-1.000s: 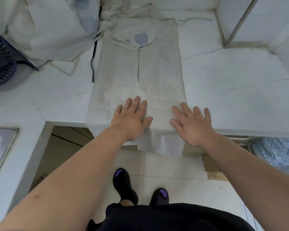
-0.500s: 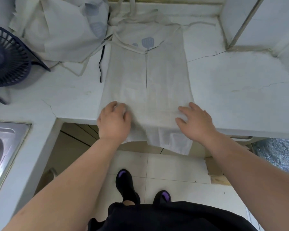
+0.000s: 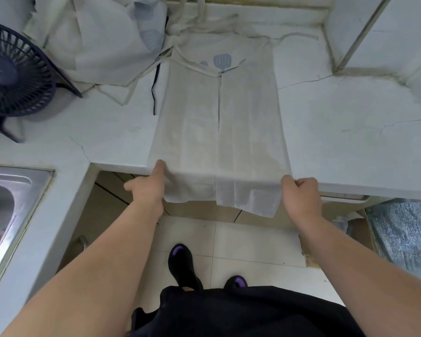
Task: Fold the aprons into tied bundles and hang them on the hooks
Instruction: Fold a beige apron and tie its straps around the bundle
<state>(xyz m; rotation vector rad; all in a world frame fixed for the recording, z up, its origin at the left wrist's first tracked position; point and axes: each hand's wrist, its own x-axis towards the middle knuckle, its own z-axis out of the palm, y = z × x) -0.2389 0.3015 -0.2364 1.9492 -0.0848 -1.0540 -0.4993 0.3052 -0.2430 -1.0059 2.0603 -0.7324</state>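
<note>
Apron (image 3: 219, 122) on counter, left hand (image 3: 147, 188), right hand (image 3: 300, 197) pinching its hem

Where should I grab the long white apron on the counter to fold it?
Grab its near end, at the two side edges, where the apron hangs off the front of the counter. Come from the front, one hand each side, as the left hand and right hand do now. That end hangs free, so fingers can curl round it; the rest lies flat.
</note>
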